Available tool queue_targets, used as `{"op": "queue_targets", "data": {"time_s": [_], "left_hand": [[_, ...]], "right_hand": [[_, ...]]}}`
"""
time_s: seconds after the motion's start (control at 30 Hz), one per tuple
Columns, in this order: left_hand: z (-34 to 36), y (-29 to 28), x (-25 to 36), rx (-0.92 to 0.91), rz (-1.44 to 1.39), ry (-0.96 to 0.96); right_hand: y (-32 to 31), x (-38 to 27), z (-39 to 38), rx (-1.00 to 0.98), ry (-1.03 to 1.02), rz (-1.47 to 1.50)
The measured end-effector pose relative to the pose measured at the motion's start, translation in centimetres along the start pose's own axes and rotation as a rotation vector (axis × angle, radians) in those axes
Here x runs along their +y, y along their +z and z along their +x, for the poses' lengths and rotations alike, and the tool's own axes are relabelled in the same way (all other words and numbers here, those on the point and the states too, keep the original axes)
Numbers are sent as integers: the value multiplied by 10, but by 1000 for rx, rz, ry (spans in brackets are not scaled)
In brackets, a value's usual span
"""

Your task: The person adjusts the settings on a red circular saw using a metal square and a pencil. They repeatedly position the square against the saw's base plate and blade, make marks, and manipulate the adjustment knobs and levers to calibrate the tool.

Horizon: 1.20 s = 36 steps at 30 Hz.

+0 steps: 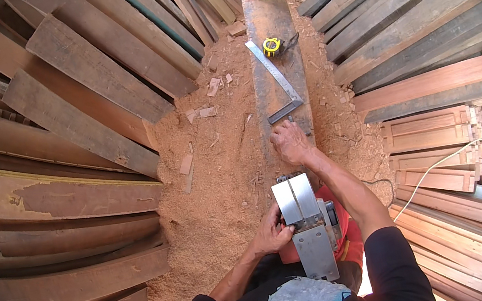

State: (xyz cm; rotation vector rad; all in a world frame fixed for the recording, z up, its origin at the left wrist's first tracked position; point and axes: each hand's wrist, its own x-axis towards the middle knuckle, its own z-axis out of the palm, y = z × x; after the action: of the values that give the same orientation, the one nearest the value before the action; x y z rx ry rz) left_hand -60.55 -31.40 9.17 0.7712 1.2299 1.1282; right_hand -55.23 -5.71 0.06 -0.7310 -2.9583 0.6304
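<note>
Black shirt (pixel 304 300) nearest, left fingers (pixel 273 223) grip the planer (pixel 315 248), right fingers (pixel 279 137), hold unclear, over a plank (pixel 269 15) edged by sawdust (pixel 225 134).

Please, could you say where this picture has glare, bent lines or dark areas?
In the head view, the upper flat silver metal plate beside the bare left hand shines brightly; also there, a white overexposed patch shows beside the black right sleeve; toward that view's left rim, the long brown wooden board with a yellow edge looks bowed; its corners are black.
</note>
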Motion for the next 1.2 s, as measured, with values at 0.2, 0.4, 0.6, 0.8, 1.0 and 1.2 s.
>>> {"op": "queue_targets", "data": {"time_s": [0.2,0.4,0.6,0.8,1.0,1.2], "left_hand": [[2,0,4,-17,-39,10],[1,1,-6,-1,-32,41],[6,-2,-15,-26,-9,57],[3,3,-15,10,-34,82],[3,0,-19,-15,-52,25],[4,2,-27,-14,-21,65]], "right_hand": [[-4,12,13,179,27,-8],[-25,41,41,27,184,-195],[-21,49,49,28,134,-170],[-19,48,54,48,14,-126],[-36,20,58,365,-111,-14],[-86,-11,60,695,51,281]]}}
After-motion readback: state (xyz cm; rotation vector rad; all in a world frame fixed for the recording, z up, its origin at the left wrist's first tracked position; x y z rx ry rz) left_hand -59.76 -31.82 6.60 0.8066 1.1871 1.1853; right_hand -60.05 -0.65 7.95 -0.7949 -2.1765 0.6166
